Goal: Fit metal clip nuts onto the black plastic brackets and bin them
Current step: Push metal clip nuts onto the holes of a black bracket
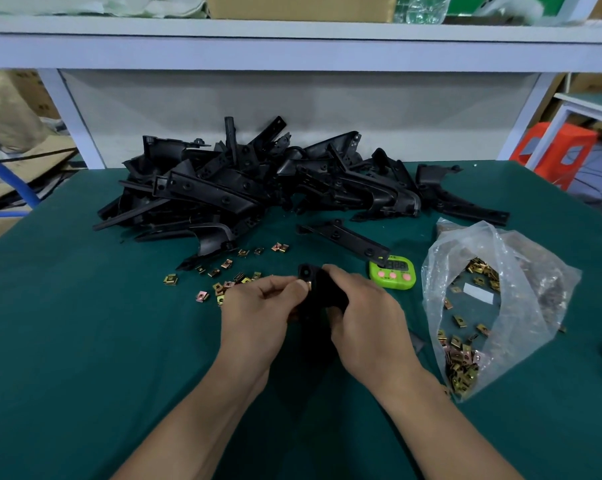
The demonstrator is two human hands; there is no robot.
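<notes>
**Both hands on one bracket, clip nut at its far end**

A black bracket (322, 289) is held just above the green desk (85, 323), in the middle of the view, between the two hands. Its long axis runs roughly away from the person. The far end, with a round hole in it, points toward the pile and pokes out above the fingers. The near end drops down between the wrists, where it is dark and hard to make out.

The left hand (261, 313) has its fingers curled, and the thumb pinches a brass-coloured clip nut (308, 284) against the bracket's left edge, just below that far end. The right hand (365, 313) has its fingers clamped round the bracket's body from the right.

Loose clip nuts (223, 282) lie scattered on the desk just beyond and to the left of the left hand. Further back sits a large heap of brackets (258, 188). One single bracket (348, 239) lies apart from it, angled toward a green timer (393, 271). To the right, an open clear plastic bag (493, 306) holds many more clip nuts.
</notes>
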